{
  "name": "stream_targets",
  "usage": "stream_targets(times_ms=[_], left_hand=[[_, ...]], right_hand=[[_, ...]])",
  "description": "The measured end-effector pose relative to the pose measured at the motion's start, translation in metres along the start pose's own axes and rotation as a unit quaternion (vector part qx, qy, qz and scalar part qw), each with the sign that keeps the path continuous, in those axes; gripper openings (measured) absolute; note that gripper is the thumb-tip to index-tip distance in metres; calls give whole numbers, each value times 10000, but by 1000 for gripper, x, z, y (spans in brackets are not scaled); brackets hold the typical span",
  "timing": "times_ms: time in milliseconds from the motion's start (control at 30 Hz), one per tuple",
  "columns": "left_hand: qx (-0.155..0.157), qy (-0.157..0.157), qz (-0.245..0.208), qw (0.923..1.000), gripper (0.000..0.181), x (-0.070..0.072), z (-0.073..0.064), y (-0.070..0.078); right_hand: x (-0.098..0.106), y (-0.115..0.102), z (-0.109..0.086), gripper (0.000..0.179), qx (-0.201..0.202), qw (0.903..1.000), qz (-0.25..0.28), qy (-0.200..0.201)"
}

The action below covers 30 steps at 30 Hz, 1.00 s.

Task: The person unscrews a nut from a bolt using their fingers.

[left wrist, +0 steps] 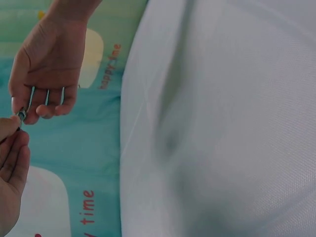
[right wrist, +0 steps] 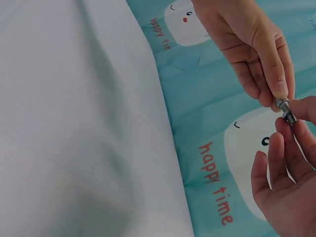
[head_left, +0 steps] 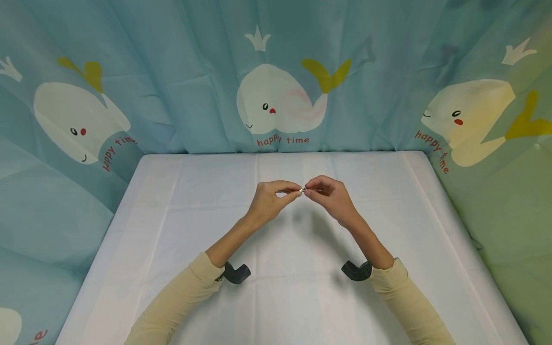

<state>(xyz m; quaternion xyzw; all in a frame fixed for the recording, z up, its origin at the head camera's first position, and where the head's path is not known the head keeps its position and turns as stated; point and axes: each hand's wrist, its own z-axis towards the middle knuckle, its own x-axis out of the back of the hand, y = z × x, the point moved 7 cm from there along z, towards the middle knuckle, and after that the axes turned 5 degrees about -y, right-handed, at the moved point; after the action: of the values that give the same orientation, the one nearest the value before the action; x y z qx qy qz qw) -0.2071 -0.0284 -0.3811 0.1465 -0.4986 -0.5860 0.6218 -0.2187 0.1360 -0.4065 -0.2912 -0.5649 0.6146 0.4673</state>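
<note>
A small silvery metal bolt (right wrist: 282, 104) with a nut (right wrist: 287, 114) on its threaded shank is held between both hands, above the table. My left hand (head_left: 267, 201) pinches one end of the bolt between thumb and fingertips. From the other side, my right hand (head_left: 334, 199) has thumb and fingertips at the nut and threaded end, pinching there. In the right wrist view, the left hand (right wrist: 256, 44) reaches down from the top and the right hand (right wrist: 291, 182) comes from the lower right. The left wrist view shows the metal piece (left wrist: 21, 114) partly hidden by fingers.
A white-covered table (head_left: 207, 191) lies beneath both hands, with their shadows on it. Blue-green curtains (head_left: 189, 96) printed with whales surround it at the back and sides. Black curved pieces (head_left: 237, 273) stick out at each wrist beside the beige sleeves (head_left: 181, 297).
</note>
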Motion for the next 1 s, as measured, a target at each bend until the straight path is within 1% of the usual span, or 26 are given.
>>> stream_targets(times_ms=[100,233,400,533,667,833,1000], left_hand=[[-8,13,9,10000,10,0,0,0],[14,5,9,10000,10,1,0,0],[9,-15,8,10000,10,1,0,0],[-48,17,-17,10000,10,3,1,2],[-87,13,-56,9999,11,3,1,4],[-97,-2,-56,9999,10,3,1,4],[-55,-3,-30,10000,10,2,0,3]], right_hand=[[-1,-2,0,13,164,9999,-44,-19],[-1,-5,1,12,206,9997,-101,-4],[-3,-5,1,18,72,9998,-168,-76],[-2,0,2,21,-175,9996,-236,-50],[-1,4,2,19,-377,9992,-161,-38],[-2,3,1,17,-387,9992,19,-84],[-2,2,0,20,-349,9993,-58,-76]])
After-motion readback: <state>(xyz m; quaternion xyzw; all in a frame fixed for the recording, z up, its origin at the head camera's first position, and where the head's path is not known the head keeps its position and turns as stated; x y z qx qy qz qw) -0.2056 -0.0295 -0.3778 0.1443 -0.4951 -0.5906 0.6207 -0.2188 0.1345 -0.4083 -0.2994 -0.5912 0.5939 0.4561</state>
